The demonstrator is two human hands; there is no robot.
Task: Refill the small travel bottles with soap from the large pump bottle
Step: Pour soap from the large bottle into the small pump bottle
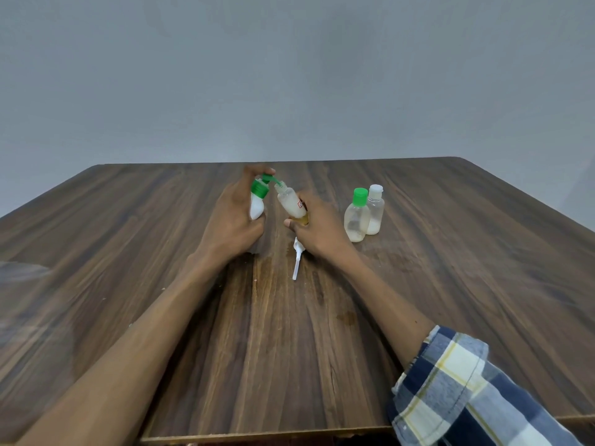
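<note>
Centrally, just above mid-frame, the left hand [236, 217] grips a white bottle with a green flip cap [257, 201], cap open and tilted right. Its spout meets the mouth of a clear bottle [289, 202], leaning left, which the right hand [317, 228] holds by the base. Below the hands a white pump tube [297, 259] lies on the wooden table [450, 284]. Right of centre stand a green-capped travel bottle [356, 217] and a white-capped travel bottle [375, 210], touching, possibly part-filled.
</note>
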